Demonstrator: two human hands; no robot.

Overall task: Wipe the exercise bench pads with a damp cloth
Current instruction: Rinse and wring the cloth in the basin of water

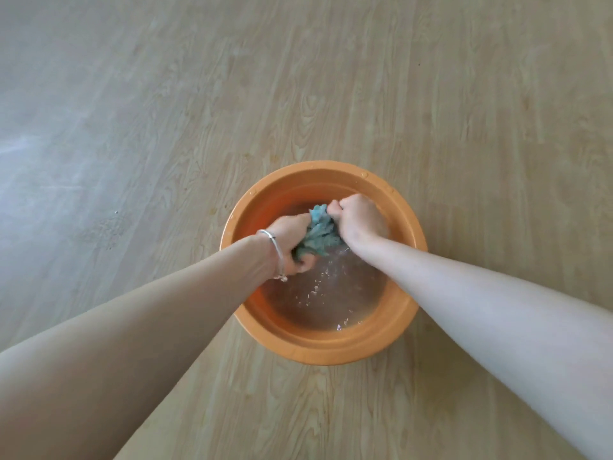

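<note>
Step in hand, by my reading: preparing the cloth, wringing it out over water, with the wiping itself not yet begun. A round orange plastic basin point(323, 351) sits on the pale wood-grain floor point(331, 78), near the centre of the view and slightly to the right, holding clear water point(326, 293) whose surface is broken by ripples and small bright splashes just nearer than the hands. A crumpled teal cloth point(320, 232) is held above the water at the far half of the basin, bunched between the two hands. Left hand point(293, 242): fingers point(303, 263) curled fully closed around the near, lower end of the cloth; a thin silver bangle point(272, 242) rides on that wrist. Right hand point(356, 219): fist closed tight on the far, upper end, knuckles turned to the left. The hands sit close together, touching the cloth from opposite sides, which suits a twisting squeeze; the disturbed water suggests run-off falling from it. No exercise bench or pads in view, so their position cannot be stated. Next move, judged: keep squeezing until the cloth is damp rather than dripping, then lift it clear of the basin and carry it to the bench pads, wherever they stand. Risk: drips on the floor if lifted too wet.
</note>
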